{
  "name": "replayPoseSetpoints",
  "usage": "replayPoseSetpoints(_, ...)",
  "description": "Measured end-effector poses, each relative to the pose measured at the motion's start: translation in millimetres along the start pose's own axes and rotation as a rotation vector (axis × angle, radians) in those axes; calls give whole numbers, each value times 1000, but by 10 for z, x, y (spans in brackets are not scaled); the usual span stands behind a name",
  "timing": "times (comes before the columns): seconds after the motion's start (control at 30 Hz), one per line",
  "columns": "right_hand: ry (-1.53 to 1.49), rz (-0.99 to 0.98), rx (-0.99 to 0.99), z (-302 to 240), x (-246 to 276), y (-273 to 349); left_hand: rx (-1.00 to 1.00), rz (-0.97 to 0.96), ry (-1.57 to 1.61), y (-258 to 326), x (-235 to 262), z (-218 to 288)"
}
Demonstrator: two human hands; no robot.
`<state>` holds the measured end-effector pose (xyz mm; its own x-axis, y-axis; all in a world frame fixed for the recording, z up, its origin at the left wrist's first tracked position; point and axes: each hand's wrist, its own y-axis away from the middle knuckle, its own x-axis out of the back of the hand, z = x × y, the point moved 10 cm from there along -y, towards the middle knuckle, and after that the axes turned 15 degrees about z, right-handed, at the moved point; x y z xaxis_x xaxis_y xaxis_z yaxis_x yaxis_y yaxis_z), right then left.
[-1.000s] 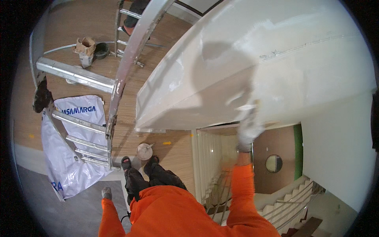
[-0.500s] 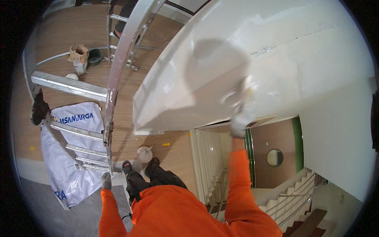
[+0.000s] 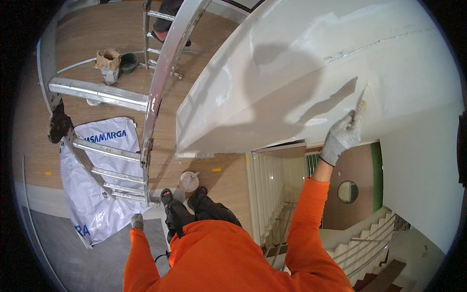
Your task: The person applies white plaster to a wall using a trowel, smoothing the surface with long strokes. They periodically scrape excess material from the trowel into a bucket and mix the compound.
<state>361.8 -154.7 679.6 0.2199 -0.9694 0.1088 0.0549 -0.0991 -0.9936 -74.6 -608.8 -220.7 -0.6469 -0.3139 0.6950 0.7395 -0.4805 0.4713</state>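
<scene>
Head view — right hand [image 3: 340, 138] grips scraper [image 3: 360, 103].

A wooden floor [image 3: 97, 44] lies below, partly covered by a white plastic sheet [image 3: 95, 194]. An aluminium ladder [image 3: 146, 121] stands there; a stairwell [image 3: 369, 243] descends beside white walls [image 3: 418, 175].

A narrow pale scraper [image 3: 360, 103] is held upright in the gloved right hand [image 3: 340, 137] at the right of the frame, its blade pressed against the smooth white plastered beam [image 3: 292, 82].
</scene>
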Motion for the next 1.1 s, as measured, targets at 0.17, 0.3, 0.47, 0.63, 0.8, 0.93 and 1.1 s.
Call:
replayPoseSetpoints(0.17, -363, -207, -99, -286, -503, 1377, -23, -24, 157, 175, -80, 117)
replayPoseSetpoints(0.3, -246, -594, 125, -776, -551, 3223, -92, 1, 299, 318, -62, 56)
replayPoseSetpoints(0.47, -258, -1243, 27, -506, 32, 5091, -192, 74, 170, 507, 174, 88)
replayPoseSetpoints(0.63, -242, -1100, -568, 343, 693, 5267, -243, -11, -36, 629, 438, -23)
replayPoseSetpoints(0.8, -391, -1022, -1466, 1519, 1296, 6004, -338, -256, -489, 623, 224, 131)
replayPoseSetpoints(0.93, -616, -611, -1921, 1435, 1517, 5683, -552, -200, -541, 460, 171, 655)
replayPoseSetpoints(1.1, -910, -266, -2251, 1598, 1598, 5552, -673, -127, -180, 367, 25, 1781)
